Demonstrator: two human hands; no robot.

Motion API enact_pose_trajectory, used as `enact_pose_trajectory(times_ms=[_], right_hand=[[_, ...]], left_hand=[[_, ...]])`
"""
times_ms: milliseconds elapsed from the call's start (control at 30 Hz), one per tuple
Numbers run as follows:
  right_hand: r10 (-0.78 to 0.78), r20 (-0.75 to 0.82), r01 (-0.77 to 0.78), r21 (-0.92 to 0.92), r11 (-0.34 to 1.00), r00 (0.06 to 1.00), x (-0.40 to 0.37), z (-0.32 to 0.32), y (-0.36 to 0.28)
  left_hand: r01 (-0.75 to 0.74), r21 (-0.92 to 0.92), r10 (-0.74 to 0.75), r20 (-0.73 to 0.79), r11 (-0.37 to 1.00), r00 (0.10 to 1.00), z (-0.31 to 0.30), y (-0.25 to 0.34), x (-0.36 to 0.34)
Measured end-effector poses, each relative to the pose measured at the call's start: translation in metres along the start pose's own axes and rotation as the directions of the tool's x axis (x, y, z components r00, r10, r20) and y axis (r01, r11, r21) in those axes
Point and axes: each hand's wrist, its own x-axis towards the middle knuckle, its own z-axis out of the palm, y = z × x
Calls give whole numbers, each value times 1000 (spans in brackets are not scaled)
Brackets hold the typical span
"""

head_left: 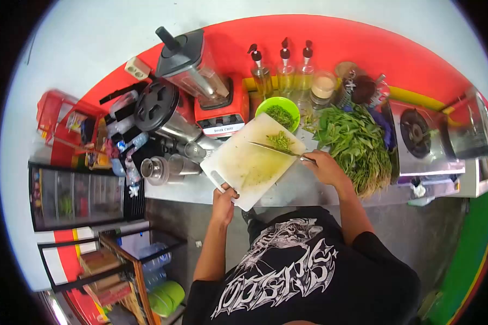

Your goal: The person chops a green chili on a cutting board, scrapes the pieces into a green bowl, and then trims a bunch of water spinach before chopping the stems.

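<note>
My left hand [224,201] grips the near corner of a white cutting board [244,162], beside its handle slot. The board is tilted, and its far corner reaches the rim of a lime-green bowl [294,108]. Chopped greens [280,115] fill part of that bowl. In my right hand [324,167] is a knife [276,147], its blade lying across the board just below a small heap of cut green stems [280,142]. Green stains mark the board's surface. To the right of my right hand lies a big bunch of leafy greens [350,138] with roots toward me.
A red blender [221,114] stands behind the board's left side. Glasses [194,150] and a metal shaker [154,169] are at left. Pump bottles [262,76] line the back wall. At right sits a gas stove [416,130]. The metal counter's edge [293,201] runs before me.
</note>
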Motion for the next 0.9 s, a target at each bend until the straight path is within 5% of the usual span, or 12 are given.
enact_pose_trajectory(times_ms=[167,367,900], right_hand=[[-93,260,91,16,996,961,19,-30,-11],[-150,317,150,24,988,936,31,-44,8],[-211,105,217,-41,975,972,112,-21,72]], left_hand=[[-62,-156,34,-174,986,984,18,-30,-27],[-90,-129,48,-297,988,954,53,-37,-48],[-178,47,182,-370,983,911,96,-29,-44]])
